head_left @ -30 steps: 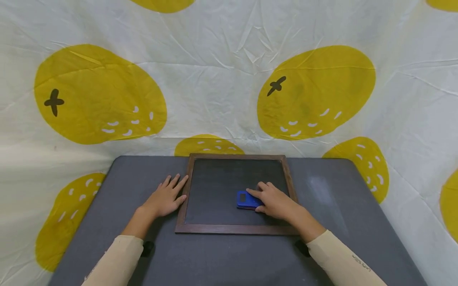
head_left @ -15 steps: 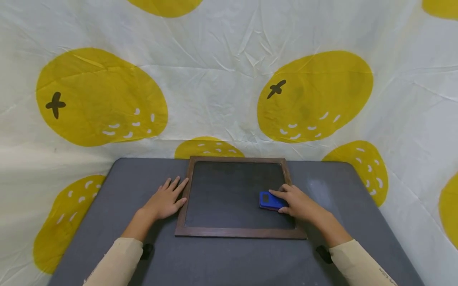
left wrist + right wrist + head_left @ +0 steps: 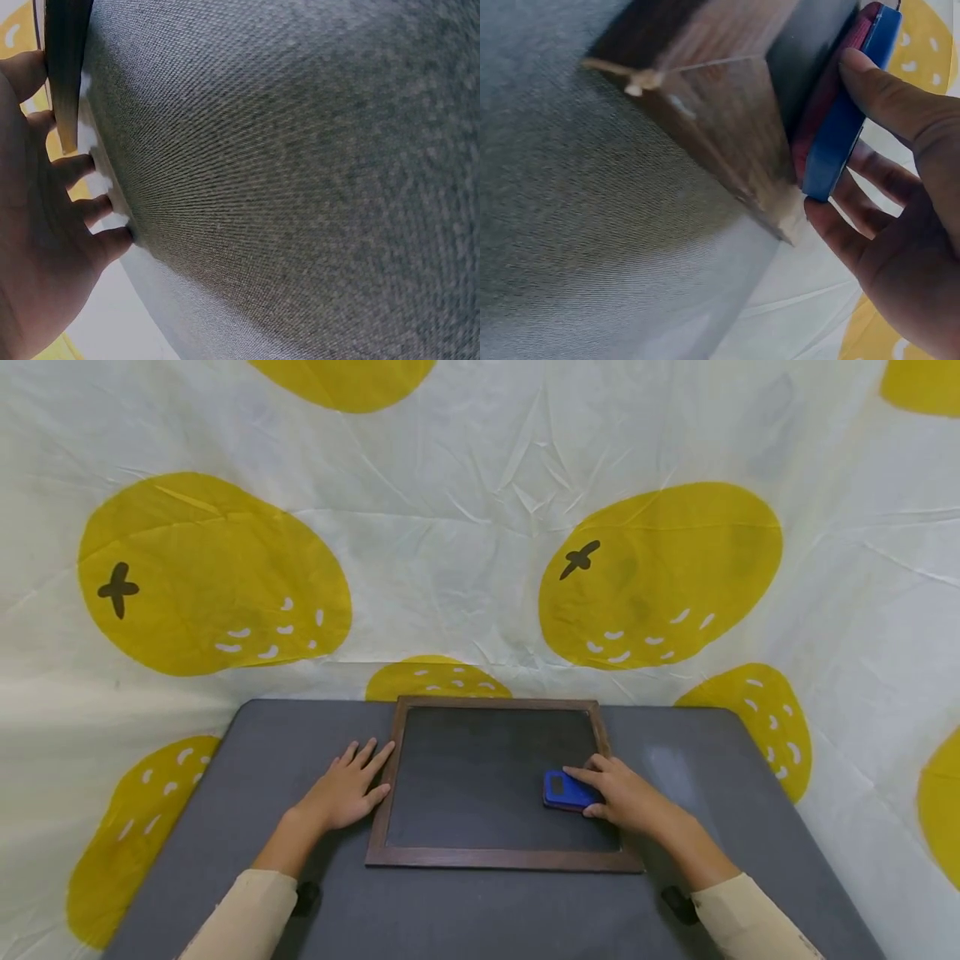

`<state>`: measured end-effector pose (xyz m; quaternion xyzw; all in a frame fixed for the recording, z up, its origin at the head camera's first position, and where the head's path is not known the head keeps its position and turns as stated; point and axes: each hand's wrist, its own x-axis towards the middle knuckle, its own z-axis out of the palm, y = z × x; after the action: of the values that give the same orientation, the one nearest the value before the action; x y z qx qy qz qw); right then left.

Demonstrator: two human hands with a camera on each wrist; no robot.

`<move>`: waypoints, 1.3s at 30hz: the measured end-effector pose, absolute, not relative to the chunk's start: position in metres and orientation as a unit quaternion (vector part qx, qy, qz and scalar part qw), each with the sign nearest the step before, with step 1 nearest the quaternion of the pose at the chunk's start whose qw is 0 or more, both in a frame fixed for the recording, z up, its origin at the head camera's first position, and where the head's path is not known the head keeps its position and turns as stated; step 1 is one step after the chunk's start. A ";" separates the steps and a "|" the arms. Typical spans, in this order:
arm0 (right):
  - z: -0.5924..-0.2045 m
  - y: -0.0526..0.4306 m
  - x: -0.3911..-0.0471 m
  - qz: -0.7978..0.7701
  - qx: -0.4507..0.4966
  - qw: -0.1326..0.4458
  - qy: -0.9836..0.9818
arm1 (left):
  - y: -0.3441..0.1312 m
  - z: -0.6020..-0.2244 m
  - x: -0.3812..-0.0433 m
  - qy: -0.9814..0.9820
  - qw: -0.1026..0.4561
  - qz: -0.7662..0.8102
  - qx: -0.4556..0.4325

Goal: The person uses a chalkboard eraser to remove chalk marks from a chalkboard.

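A small chalkboard [image 3: 480,760] in a brown wooden frame lies on the grey table. On its right half sits a blue chalkboard eraser [image 3: 566,790], whose reddish felt side [image 3: 826,90] faces the board in the right wrist view. My right hand [image 3: 626,795] grips the eraser from the right, thumb on the near edge and fingers over the top and far side. Fingers spread, my left hand [image 3: 347,789] rests at the left side of the frame; its thumb and a fingertip touch the wood. In the left wrist view the left hand [image 3: 45,202] shows beside the frame edge [image 3: 66,75].
The grey table [image 3: 480,910] extends around the board on both sides and in front. Behind it hangs a white cloth [image 3: 450,543] printed with large yellow fruit shapes. One corner of the wooden frame [image 3: 727,127] looks splintered in the right wrist view.
My right hand slid the eraser rightward across the board between one second and half a second ago, and it stays near the right side since. The left hand has kept its place.
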<state>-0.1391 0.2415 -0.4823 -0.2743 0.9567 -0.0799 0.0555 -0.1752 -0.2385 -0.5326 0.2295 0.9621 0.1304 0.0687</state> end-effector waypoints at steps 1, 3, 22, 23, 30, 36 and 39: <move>-0.482 0.241 -0.140 -0.079 -0.276 0.056 0.956 | -0.238 -0.532 -0.175 0.962 0.068 0.133 0.229; -0.481 0.241 -0.141 -0.076 -0.281 0.056 0.955 | -0.239 -0.532 -0.175 0.962 0.064 0.133 0.228; -0.457 0.259 -0.146 -0.102 -0.271 -0.011 0.957 | -0.236 -0.534 -0.175 0.964 0.068 0.128 0.223; -0.456 0.262 -0.146 -0.105 -0.267 -0.012 0.958 | -0.236 -0.534 -0.175 0.964 0.068 0.128 0.224; -0.438 0.281 -0.148 -0.141 -0.220 0.010 0.965 | -0.234 -0.536 -0.175 0.962 0.071 0.130 0.228; -0.430 0.300 -0.152 -0.162 -0.161 0.029 0.973 | -0.236 -0.538 -0.175 0.963 0.070 0.131 0.224; -0.431 0.309 -0.154 -0.164 -0.134 0.029 0.977 | -0.238 -0.538 -0.174 0.964 0.069 0.131 0.223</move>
<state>-0.1537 0.3094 -0.4306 -0.1345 0.9768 -0.1640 0.0292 -0.1744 -0.2375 -0.5381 0.2229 0.9635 0.1311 0.0687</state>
